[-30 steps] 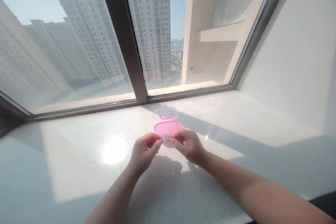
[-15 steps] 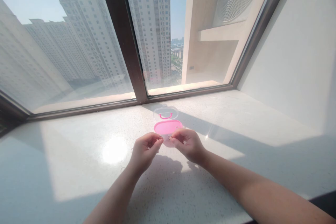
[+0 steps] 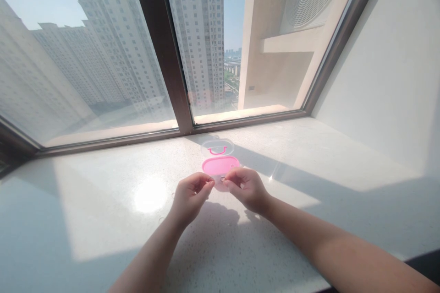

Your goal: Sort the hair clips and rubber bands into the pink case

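My left hand [image 3: 191, 196] is closed in a pinch, with the edge of a small thin ring [image 3: 212, 180] showing at its fingertips. Opposite it, a short gap away, my right hand [image 3: 248, 188] pinches another small thin ring [image 3: 222, 179] between thumb and forefinger. Both hands are just in front of an open pink oval box [image 3: 220, 165], whose front wall they partly cover. Its clear lid [image 3: 209, 144] with a bright pink handle [image 3: 217, 153] lies back behind it. One tiny ring [image 3: 233, 165] shows at the box's right end. What the rings are made of is too small to tell.
The box stands on a pale speckled windowsill [image 3: 113, 233] with bright sun glare. Faint thin rings [image 3: 160, 219] lie left of my left wrist. A brown window frame [image 3: 184, 119] runs behind, and a white wall [image 3: 378, 78] rises on the right.
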Available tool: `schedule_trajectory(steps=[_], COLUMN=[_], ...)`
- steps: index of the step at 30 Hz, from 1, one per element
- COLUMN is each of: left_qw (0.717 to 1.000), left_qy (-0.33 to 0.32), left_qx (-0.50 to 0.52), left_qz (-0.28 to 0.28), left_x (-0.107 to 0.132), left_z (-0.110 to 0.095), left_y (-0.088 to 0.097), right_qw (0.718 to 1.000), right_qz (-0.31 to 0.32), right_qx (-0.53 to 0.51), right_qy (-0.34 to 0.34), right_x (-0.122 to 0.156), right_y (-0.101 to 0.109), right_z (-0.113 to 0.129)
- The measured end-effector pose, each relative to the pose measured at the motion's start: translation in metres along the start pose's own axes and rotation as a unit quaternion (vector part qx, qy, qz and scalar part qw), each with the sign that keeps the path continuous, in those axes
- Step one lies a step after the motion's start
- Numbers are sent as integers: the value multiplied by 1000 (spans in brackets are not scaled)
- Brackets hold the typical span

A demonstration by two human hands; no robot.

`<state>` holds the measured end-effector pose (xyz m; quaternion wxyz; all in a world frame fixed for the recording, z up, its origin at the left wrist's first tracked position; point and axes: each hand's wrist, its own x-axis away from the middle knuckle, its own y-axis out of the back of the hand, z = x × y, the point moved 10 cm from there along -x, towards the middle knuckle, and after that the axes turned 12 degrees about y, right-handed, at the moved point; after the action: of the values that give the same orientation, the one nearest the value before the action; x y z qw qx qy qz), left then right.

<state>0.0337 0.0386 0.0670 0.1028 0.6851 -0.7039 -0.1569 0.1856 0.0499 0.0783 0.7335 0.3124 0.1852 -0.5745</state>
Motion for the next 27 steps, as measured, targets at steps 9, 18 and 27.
schedule_trajectory(steps=[9,18,27], left_qw=[1000,1000,1000], left_qy=[1,4,5], left_qx=[-4,-10,-6], left_qz=[-3,-9,-8], left_x=[0,0,-1], left_z=[-1,-1,0], left_y=[0,1,1], right_qw=[1000,1000,1000], right_qz=[3,6,2], right_qx=[-4,-10,-7], right_qy=[4,4,2], right_x=[0,0,1], right_y=[-1,-1,0], right_z=[0,1,-1])
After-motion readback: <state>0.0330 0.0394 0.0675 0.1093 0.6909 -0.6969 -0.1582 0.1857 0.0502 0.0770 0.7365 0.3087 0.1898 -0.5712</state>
